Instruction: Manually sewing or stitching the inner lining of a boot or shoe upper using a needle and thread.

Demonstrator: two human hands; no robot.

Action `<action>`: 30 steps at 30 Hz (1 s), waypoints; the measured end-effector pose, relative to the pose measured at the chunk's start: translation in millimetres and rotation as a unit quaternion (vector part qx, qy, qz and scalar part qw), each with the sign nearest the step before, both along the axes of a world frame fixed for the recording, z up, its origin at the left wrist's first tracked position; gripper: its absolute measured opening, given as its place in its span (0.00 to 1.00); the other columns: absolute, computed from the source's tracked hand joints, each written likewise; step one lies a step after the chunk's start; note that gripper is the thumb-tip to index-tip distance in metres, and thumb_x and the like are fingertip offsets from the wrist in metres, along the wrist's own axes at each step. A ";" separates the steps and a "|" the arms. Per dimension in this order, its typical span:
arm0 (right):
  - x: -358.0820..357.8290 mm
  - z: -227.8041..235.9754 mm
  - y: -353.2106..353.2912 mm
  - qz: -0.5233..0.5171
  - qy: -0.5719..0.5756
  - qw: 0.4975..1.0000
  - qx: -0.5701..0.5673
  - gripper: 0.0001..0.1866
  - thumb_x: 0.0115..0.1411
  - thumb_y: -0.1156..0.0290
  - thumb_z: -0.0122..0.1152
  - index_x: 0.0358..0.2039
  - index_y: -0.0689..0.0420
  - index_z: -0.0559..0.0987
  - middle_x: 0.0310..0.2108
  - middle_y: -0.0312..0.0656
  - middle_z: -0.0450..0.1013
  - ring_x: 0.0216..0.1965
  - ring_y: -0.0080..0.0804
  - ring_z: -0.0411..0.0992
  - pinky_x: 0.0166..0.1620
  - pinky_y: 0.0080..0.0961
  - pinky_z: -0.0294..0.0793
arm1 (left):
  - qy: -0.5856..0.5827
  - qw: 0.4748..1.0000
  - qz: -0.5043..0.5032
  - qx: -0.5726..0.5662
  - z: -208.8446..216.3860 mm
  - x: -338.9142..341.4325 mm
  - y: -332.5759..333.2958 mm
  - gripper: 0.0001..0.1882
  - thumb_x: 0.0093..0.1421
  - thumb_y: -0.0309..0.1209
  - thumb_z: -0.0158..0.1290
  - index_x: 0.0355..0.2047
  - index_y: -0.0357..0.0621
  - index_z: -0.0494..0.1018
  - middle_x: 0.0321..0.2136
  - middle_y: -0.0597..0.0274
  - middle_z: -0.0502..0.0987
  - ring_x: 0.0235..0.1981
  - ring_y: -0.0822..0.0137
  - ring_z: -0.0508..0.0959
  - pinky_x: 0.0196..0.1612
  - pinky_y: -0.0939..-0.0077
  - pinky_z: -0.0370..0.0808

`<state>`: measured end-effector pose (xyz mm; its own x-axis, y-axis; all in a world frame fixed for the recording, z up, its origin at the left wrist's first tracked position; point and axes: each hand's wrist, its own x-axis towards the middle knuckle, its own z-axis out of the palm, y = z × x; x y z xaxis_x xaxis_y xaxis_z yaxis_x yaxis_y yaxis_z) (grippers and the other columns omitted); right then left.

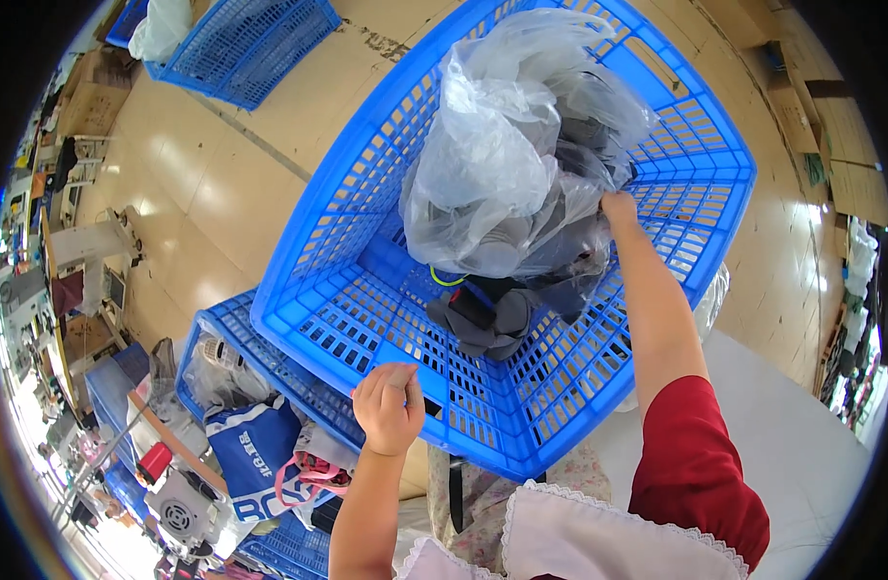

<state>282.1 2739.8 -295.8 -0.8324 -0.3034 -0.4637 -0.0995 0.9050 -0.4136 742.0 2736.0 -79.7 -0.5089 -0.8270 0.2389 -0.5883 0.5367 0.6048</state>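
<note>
A large blue plastic basket [318,222] stands tilted in front of me. Inside it lies a clear plastic bag [482,145], bunched up, with grey and dark pieces showing through. My right hand [618,207] reaches over the basket and is closed on the bag's right edge; its fingertips are partly hidden. At the near left rim, my left hand [390,408] is curled closed, and whatever is inside its fingers is hidden. Dark grey, rounded pieces [487,319] lie loose at the basket's bottom, beside a yellow-green loop [448,280].
To the left, another blue basket [221,319] holds plastic-wrapped things, with a blue printed bag [255,454] by it. A grey fan-vented machine [181,512] stands at lower left. More blue crates [246,53] sit on the floor at far left. Cardboard boxes [850,135] line the right.
</note>
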 end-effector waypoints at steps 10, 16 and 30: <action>4.1 12.9 -9.9 0.062 0.061 0.995 0.038 0.24 0.47 0.61 0.50 0.40 0.67 0.76 0.42 0.61 0.71 0.46 0.56 0.69 0.47 0.38 0.68 | 0.015 1.000 0.005 -0.001 -2.5 -0.4 -0.2 0.08 0.46 0.15 0.52 0.27 0.38 0.70 0.23 0.56 0.76 0.21 0.62 0.76 0.22 0.75 0.71; 32.3 18.1 4.7 0.159 -0.075 0.984 0.015 0.21 0.45 0.64 0.56 0.38 0.65 0.75 0.38 0.59 0.73 0.45 0.56 0.70 0.47 0.38 0.68 | 0.019 1.000 0.011 -0.007 -2.3 0.3 1.5 0.08 0.46 0.15 0.53 0.27 0.38 0.70 0.23 0.56 0.76 0.22 0.62 0.76 0.23 0.76 0.71; 229.7 120.4 64.5 0.759 -0.214 0.554 0.268 0.11 0.48 0.65 0.54 0.25 0.57 0.81 0.28 0.46 0.77 0.32 0.46 0.75 0.37 0.41 0.75 | 0.035 0.999 0.006 -0.005 -0.1 3.3 -3.1 0.10 0.45 0.15 0.53 0.28 0.39 0.69 0.24 0.56 0.76 0.24 0.58 0.76 0.26 0.72 0.72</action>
<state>511.8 2804.3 -175.4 0.4130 -0.2278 -0.8818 -0.9105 -0.0816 -0.4054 745.2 2732.9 -79.8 -0.4802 -0.8303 0.2828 -0.5507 0.5364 0.6395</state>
